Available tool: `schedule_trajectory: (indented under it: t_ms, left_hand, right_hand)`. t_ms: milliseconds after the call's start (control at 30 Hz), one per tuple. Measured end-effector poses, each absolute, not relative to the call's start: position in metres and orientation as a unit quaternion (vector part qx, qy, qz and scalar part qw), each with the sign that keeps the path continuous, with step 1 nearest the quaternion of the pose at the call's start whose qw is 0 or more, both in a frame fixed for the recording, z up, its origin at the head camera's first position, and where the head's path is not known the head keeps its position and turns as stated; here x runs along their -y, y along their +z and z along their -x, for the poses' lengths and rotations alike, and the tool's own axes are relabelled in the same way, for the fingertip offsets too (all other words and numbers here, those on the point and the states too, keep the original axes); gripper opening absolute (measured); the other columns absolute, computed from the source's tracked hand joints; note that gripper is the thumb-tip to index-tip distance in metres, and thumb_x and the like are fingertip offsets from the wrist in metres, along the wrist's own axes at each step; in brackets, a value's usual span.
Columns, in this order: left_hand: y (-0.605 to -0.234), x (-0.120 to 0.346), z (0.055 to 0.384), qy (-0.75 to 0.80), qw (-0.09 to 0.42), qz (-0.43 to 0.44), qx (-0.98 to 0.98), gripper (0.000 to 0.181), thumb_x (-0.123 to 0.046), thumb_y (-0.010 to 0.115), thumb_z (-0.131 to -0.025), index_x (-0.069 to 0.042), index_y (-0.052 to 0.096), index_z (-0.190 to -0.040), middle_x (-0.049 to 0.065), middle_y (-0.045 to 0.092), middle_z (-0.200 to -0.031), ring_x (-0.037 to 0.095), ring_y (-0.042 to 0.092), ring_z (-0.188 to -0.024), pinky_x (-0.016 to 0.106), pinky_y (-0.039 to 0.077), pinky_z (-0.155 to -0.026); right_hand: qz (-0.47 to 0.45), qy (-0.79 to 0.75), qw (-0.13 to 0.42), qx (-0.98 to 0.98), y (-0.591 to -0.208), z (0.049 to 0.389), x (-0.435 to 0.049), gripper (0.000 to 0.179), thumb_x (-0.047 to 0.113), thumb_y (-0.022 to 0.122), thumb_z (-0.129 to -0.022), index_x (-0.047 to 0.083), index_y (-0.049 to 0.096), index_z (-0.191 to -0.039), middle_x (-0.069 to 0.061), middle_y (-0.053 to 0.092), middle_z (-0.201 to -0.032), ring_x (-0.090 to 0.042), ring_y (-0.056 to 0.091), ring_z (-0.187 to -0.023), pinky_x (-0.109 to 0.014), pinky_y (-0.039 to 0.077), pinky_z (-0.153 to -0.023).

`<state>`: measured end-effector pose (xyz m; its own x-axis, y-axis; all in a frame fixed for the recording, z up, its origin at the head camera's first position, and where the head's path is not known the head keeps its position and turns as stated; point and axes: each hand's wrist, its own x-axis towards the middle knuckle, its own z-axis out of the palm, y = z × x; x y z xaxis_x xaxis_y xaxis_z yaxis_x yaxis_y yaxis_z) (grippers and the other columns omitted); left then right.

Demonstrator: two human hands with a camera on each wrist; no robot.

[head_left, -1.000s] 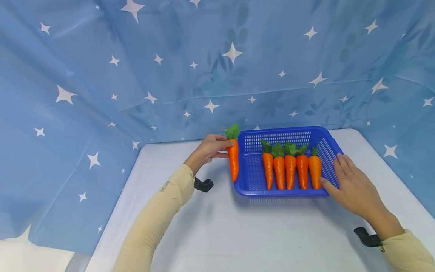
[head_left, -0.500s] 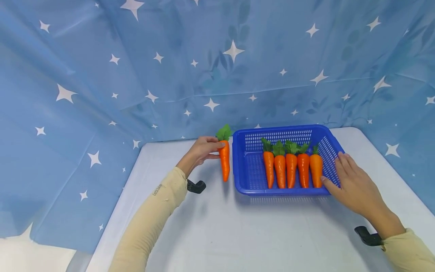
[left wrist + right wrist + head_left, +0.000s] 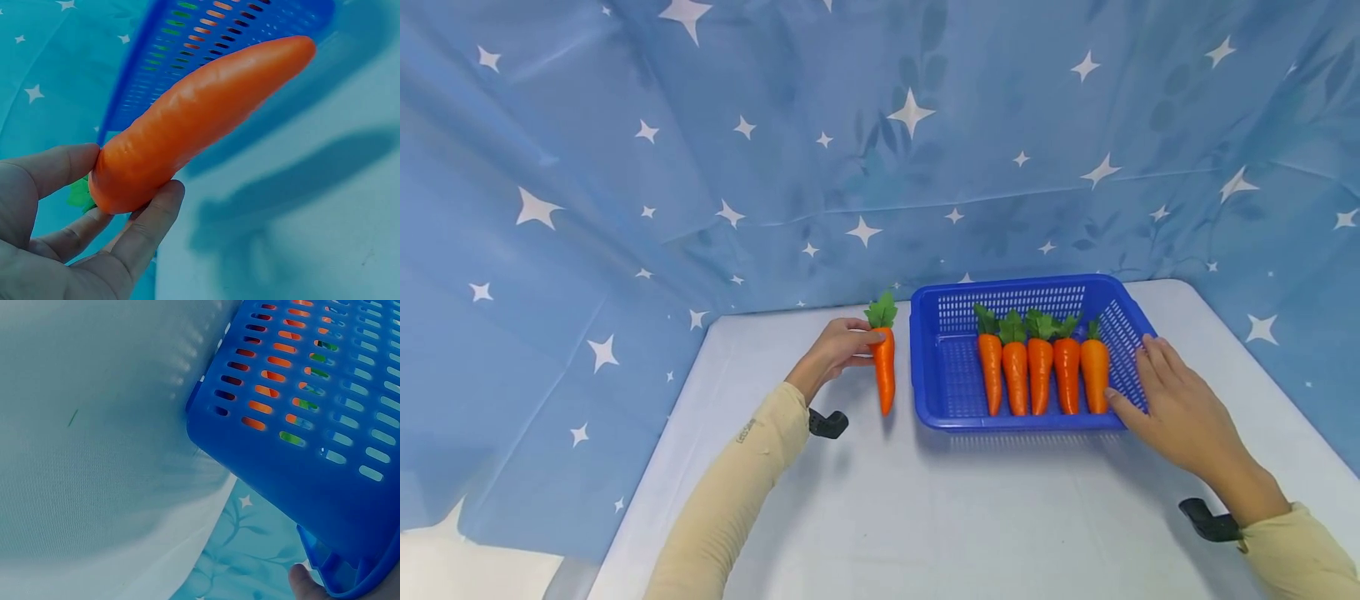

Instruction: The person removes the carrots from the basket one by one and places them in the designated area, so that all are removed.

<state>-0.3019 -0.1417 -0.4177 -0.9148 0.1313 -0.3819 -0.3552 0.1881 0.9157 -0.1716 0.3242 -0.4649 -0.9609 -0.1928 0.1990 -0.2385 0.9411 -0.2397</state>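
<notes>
The left hand (image 3: pixel 837 350) pinches an orange carrot (image 3: pixel 884 372) near its thick end, thumb on one side and fingers on the other, just below the green leaves (image 3: pixel 882 310). This carrot is just left of the blue basket (image 3: pixel 955 422), apart from it and above the white tabletop (image 3: pixel 970 517), its shadow lying separate below. In the head view its long axis runs nearly straight up and down the frame: leaves toward the curtain (image 3: pixel 775 167), tapered tip toward the person and a little to the right. The left wrist view shows the same axis as a diagonal, from the gripped crown at lower left to the rounded tip at upper right, with the basket's slotted wall behind. Inside the basket, five carrots (image 3: pixel 1040 377) lie side by side toward the right, leaves at the far side and tips by the near wall; their axes are roughly parallel, the leftmost leaning so that its tip drifts right. The right hand (image 3: pixel 1187 414) rests at the basket's right side near the front corner, fingers extended together along the rim and thumb spread apart, its tip reaching over the edge.
</notes>
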Motion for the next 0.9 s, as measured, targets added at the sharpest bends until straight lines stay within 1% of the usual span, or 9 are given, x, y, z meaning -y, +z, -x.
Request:
schedule_trajectory:
  t_ms: [100,167,333,500,700,900]
  left_hand:
    - [-0.426,0.142,0.301,0.629,0.193,0.083,-0.749,0.05,-0.01,0.076,-0.1,0.01,0.055,-0.141,0.025,0.068,-0.127,0.035,0.072,-0.108,0.046,0.062,-0.094]
    - [-0.432,0.142,0.301,0.628,0.193,0.088,-0.749,0.049,-0.01,0.077,-0.099,0.01,0.056,-0.139,0.024,0.068,-0.125,0.032,0.071,-0.105,0.047,0.062,-0.095]
    - [-0.444,0.14,0.301,0.623,0.19,0.089,-0.753,0.045,-0.009,0.077,-0.099,0.01,0.058,-0.135,0.024,0.068,-0.122,0.033,0.07,-0.103,0.047,0.063,-0.093]
    - [-0.451,0.138,0.301,0.598,0.187,0.087,-0.774,0.042,-0.009,0.078,-0.098,0.01,0.059,-0.131,0.022,0.069,-0.117,0.032,0.071,-0.101,0.047,0.064,-0.09]
    - [-0.46,0.135,0.298,0.578,0.182,0.094,-0.79,0.045,-0.01,0.079,-0.098,0.01,0.058,-0.132,0.022,0.068,-0.117,0.032,0.071,-0.1,0.048,0.063,-0.092]
    - [-0.469,0.132,0.295,0.555,0.172,0.1,-0.808,0.043,-0.01,0.079,-0.098,0.01,0.059,-0.131,0.022,0.069,-0.114,0.03,0.071,-0.096,0.044,0.065,-0.086]
  right_hand:
    - [-0.108,0.135,0.085,0.981,-0.466,0.171,-0.322,0.089,0.046,0.055,-0.108,-0.023,0.026,-0.155,-0.044,0.018,-0.164,-0.059,0.013,-0.155,-0.07,0.012,-0.124]
    - [-0.107,0.136,0.083,0.981,-0.466,0.171,-0.321,0.089,0.047,0.055,-0.108,-0.023,0.026,-0.155,-0.044,0.018,-0.164,-0.059,0.012,-0.155,-0.069,0.01,-0.124]
    - [-0.109,0.138,0.083,0.981,-0.465,0.171,-0.323,0.088,0.046,0.055,-0.109,-0.023,0.026,-0.156,-0.044,0.017,-0.165,-0.059,0.011,-0.155,-0.067,0.008,-0.125]
    - [-0.108,0.139,0.09,0.98,-0.464,0.172,-0.324,0.088,0.045,0.057,-0.108,-0.022,0.028,-0.156,-0.043,0.019,-0.165,-0.058,0.013,-0.155,-0.068,0.011,-0.124]
    - [-0.106,0.137,0.088,0.981,-0.465,0.172,-0.325,0.089,0.045,0.057,-0.107,-0.023,0.028,-0.155,-0.043,0.019,-0.165,-0.059,0.013,-0.155,-0.071,0.013,-0.123]
    - [-0.106,0.133,0.084,0.982,-0.466,0.172,-0.325,0.089,0.046,0.057,-0.107,-0.023,0.027,-0.155,-0.043,0.018,-0.165,-0.058,0.012,-0.155,-0.071,0.015,-0.123]
